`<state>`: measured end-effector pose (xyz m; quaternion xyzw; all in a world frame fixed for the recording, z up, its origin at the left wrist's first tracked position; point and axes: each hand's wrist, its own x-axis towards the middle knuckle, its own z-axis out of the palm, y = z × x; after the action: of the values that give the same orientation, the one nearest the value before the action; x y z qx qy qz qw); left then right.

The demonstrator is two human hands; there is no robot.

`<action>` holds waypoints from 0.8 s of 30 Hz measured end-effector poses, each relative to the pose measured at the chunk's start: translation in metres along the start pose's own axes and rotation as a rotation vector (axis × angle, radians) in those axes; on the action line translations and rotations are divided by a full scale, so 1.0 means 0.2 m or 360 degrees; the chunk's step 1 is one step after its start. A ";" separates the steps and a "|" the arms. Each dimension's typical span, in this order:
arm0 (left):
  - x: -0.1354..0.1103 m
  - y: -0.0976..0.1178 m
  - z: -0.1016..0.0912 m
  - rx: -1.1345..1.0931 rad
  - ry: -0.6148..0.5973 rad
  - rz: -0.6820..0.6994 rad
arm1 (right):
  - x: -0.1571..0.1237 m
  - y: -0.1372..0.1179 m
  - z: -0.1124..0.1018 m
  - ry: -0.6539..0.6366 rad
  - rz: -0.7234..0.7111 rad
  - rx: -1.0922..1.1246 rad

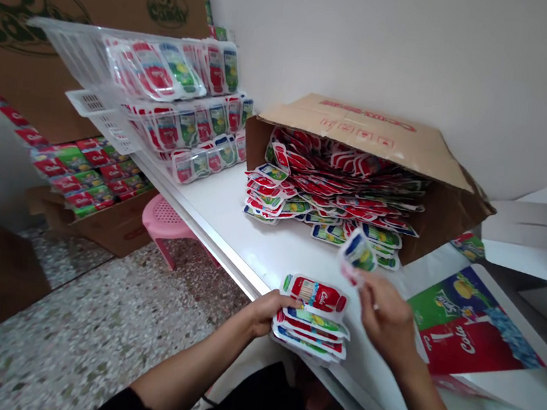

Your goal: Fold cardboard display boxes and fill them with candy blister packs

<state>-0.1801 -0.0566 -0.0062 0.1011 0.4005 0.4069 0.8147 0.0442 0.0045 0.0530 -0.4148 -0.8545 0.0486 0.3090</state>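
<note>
My left hand [268,312] is closed on the side of a stack of candy packets [314,321] at the table's front edge; a red cola packet lies on top, with green and red ones layered beneath. To the right, my right hand [387,314] pinches a single candy packet [360,250] with a blue and green print, held above the table and slightly blurred. Just behind it, an open cardboard box [365,124] lies on its side. Many loose red and green packets [326,185] fill it and spill out of its mouth.
Clear plastic trays [67,47] filled with packets are stacked at the table's left. Flat printed card [484,327] and white card pieces [527,225] lie on the right. A pink stool [171,218] and cartons [119,232] stand on the floor at left.
</note>
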 end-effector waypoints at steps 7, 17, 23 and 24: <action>0.03 -0.02 0.07 -0.0033 -0.0006 0.0018 | -0.12 -0.23 -0.01 -0.0789 -0.0241 0.0118; 0.03 -0.04 0.03 -0.0107 -0.0053 -0.0185 | -0.06 -0.19 -0.02 -0.0963 -0.0230 0.0332; 0.07 -0.03 -0.01 -0.0129 -0.0042 -0.0266 | 0.21 0.34 0.14 0.0039 0.0390 -0.0057; 0.07 -0.03 -0.01 -0.0134 -0.0047 -0.0269 | 0.26 0.43 0.17 0.0116 0.0421 -0.0116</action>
<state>-0.1738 -0.0513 -0.0186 0.0385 0.3782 0.3515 0.8555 0.0591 0.1048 0.0226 -0.5362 -0.7818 0.0426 0.3155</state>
